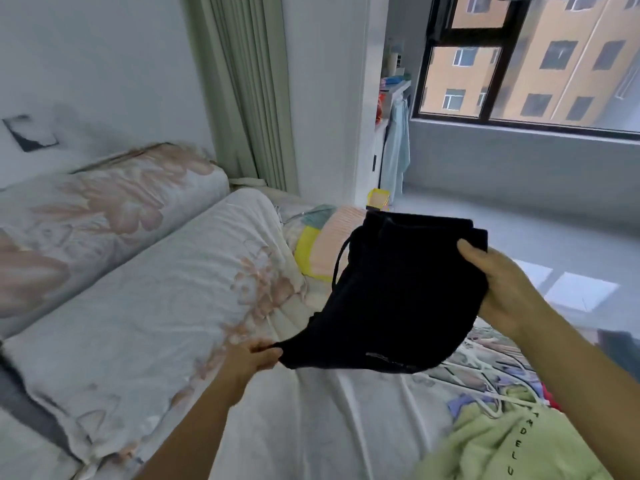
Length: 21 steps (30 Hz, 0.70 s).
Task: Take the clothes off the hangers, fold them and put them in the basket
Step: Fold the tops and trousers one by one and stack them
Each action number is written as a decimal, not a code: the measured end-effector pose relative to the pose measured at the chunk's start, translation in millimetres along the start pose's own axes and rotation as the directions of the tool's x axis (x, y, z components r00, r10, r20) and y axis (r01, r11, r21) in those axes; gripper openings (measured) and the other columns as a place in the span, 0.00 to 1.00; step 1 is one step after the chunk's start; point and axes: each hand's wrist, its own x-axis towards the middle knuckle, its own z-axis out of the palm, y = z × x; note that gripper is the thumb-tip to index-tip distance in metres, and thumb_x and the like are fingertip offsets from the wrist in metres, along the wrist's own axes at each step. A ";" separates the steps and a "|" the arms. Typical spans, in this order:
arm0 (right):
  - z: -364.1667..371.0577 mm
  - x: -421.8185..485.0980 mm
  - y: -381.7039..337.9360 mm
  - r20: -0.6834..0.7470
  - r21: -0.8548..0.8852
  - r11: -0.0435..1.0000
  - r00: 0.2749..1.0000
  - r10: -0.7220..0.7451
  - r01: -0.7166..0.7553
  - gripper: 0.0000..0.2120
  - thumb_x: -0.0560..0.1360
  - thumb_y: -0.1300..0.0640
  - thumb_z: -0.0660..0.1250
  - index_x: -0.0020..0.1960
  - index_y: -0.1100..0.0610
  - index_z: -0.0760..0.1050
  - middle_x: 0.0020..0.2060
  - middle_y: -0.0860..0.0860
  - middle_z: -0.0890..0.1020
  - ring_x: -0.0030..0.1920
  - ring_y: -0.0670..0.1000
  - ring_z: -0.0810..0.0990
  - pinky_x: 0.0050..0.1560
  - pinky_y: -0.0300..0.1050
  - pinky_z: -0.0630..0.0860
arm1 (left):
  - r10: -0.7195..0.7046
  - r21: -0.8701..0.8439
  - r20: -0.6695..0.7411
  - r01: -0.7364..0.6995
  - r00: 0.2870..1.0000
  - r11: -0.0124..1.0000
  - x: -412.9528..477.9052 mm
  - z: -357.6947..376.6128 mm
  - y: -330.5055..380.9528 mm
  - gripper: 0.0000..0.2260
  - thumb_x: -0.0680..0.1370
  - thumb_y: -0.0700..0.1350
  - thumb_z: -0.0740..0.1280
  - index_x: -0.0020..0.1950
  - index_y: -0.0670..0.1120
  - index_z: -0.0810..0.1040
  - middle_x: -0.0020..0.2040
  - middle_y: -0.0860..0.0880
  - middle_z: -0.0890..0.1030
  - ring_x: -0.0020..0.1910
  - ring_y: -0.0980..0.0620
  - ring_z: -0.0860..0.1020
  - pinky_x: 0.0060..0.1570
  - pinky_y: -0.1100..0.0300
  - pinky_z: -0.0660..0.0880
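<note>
I am noting both hands, left hand [258, 356] and right hand [498, 289], pinching the folded black garment [405, 292] by its edges above the bed [311, 410], so a slackening grip is risking the fold sagging open.

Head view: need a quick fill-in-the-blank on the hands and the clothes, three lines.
1. The left hand and the right hand hold a ____ garment between them.
2. That garment is held up over the ____.
3. The lettered garment lying at lower right is light ____.

Missing words: black; bed; green.
</note>
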 end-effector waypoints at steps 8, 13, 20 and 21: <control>-44.4 -23.0 135.1 -0.004 0.022 0.964 0.964 0.266 -0.266 0.34 0.51 0.49 0.81 0.54 0.59 0.78 0.42 0.54 0.85 0.39 0.52 0.84 0.33 0.41 0.80 | -0.399 0.038 -0.042 0.401 0.916 0.915 -61.3 17.7 -164.8 0.07 0.68 0.37 0.75 0.43 0.38 0.81 0.30 0.46 0.80 0.33 0.49 0.75 0.34 0.63 0.74; -54.7 27.7 196.0 -0.042 0.004 0.937 0.936 0.350 -0.350 0.11 0.72 0.59 0.65 0.54 0.57 0.77 0.40 0.52 0.85 0.37 0.49 0.84 0.34 0.39 0.79 | -0.532 0.029 -0.052 0.534 0.845 0.845 -46.9 16.3 -202.3 0.13 0.65 0.44 0.77 0.45 0.40 0.83 0.33 0.45 0.79 0.33 0.50 0.72 0.34 0.61 0.67; -51.6 176.2 273.8 -0.153 -0.243 0.915 0.945 0.290 -0.320 0.17 0.79 0.54 0.61 0.65 0.59 0.69 0.53 0.50 0.80 0.46 0.49 0.80 0.41 0.40 0.77 | -0.494 -0.037 -0.158 0.495 0.855 0.868 43.5 8.9 -230.4 0.01 0.75 0.39 0.70 0.45 0.43 0.80 0.34 0.47 0.80 0.36 0.49 0.74 0.32 0.59 0.67; -55.2 194.3 288.3 -0.209 -0.333 0.887 0.942 0.261 -0.320 0.22 0.78 0.51 0.62 0.69 0.59 0.66 0.60 0.50 0.75 0.51 0.50 0.76 0.45 0.42 0.74 | -0.496 -0.060 -0.165 0.493 0.853 0.868 57.9 8.0 -231.9 0.03 0.75 0.40 0.69 0.48 0.44 0.80 0.39 0.46 0.81 0.39 0.49 0.75 0.34 0.58 0.68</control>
